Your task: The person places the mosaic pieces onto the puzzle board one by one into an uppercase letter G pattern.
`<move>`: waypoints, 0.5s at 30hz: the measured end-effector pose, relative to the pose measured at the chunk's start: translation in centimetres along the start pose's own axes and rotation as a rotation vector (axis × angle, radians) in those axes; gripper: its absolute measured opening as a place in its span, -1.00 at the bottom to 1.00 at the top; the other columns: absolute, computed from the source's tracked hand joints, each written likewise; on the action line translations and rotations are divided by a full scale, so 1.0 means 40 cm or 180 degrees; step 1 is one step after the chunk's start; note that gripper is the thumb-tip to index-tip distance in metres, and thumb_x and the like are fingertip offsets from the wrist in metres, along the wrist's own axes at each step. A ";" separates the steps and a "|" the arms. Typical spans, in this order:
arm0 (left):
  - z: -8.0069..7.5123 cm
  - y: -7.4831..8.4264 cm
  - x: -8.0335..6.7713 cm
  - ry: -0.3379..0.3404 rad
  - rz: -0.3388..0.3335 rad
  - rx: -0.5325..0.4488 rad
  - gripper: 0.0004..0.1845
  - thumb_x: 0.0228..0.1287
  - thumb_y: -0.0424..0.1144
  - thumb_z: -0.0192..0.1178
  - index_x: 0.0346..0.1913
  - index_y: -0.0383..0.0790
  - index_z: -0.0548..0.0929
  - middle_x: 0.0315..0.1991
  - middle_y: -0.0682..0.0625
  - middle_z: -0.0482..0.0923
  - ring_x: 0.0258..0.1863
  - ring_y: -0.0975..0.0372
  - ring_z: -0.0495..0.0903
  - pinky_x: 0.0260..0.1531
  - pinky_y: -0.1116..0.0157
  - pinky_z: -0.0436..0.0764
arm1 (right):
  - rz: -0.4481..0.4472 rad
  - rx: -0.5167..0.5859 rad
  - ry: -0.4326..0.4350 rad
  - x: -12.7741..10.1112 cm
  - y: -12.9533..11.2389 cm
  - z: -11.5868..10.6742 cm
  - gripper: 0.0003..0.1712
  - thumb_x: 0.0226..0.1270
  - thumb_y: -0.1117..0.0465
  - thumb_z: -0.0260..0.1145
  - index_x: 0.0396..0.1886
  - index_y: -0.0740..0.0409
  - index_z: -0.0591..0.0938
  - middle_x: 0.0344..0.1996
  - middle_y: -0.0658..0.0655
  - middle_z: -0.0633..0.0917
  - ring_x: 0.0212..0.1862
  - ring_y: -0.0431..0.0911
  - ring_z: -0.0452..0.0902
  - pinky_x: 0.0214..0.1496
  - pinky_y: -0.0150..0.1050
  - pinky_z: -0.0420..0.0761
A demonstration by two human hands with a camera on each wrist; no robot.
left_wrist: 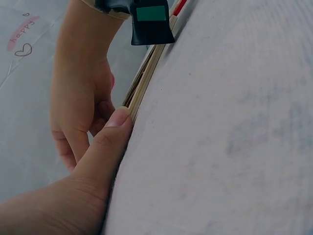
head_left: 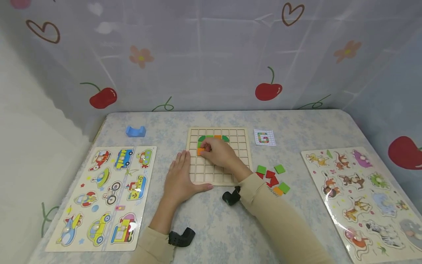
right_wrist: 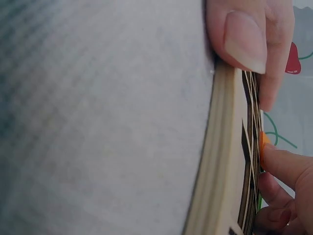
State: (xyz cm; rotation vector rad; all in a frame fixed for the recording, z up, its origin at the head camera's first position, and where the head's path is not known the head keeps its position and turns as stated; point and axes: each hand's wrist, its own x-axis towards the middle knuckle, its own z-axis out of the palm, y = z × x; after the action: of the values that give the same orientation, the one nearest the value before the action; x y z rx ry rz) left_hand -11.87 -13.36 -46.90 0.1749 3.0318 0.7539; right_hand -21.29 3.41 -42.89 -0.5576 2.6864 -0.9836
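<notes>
The orange tile [head_left: 200, 151] sits in the wooden grid board [head_left: 242, 154] at mid-worktop, pinched by the right hand [head_left: 219, 153] to seat it beneath the green pieces. The left hand [head_left: 179, 179] lies flat, fingers straight, thumb bracing the board's near edge so it cannot slide.

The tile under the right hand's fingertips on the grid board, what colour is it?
Orange tile, seen best in the head view, beside the right hand.

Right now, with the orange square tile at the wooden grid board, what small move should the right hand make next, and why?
Probably press the orange square tile flat into its cell: the right hand pinches it under the green piece, while the left hand steadies the wooden grid board.
</notes>
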 end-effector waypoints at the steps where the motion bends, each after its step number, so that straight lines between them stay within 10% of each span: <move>1: -0.001 0.001 0.000 0.0003 0.0003 -0.0003 0.53 -0.30 0.64 0.28 0.59 -0.27 -0.11 0.63 -0.13 -0.16 0.63 0.06 -0.20 0.58 -0.03 -0.03 | -0.0009 -0.0033 0.0000 0.000 0.000 0.000 -0.84 0.39 0.07 0.32 -0.11 -0.03 0.66 -0.32 -0.06 0.63 -0.33 -0.16 0.51 -0.26 -0.29 0.52; 15: -0.002 0.001 0.000 0.0016 -0.0015 -0.0021 0.52 -0.30 0.63 0.29 0.59 -0.27 -0.09 0.62 -0.14 -0.13 0.63 0.06 -0.18 0.58 -0.02 -0.03 | -0.0122 -0.0130 0.0019 -0.018 0.008 0.000 -0.86 0.37 0.07 0.35 -0.15 -0.04 0.73 -0.33 -0.08 0.64 -0.29 -0.16 0.50 -0.22 -0.30 0.54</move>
State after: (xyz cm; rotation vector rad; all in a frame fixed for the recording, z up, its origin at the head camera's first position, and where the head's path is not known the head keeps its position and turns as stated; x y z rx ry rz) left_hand -11.87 -13.36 -46.82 0.1658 3.0329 0.7648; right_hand -20.75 3.95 -43.04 -0.6172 2.7161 -0.9433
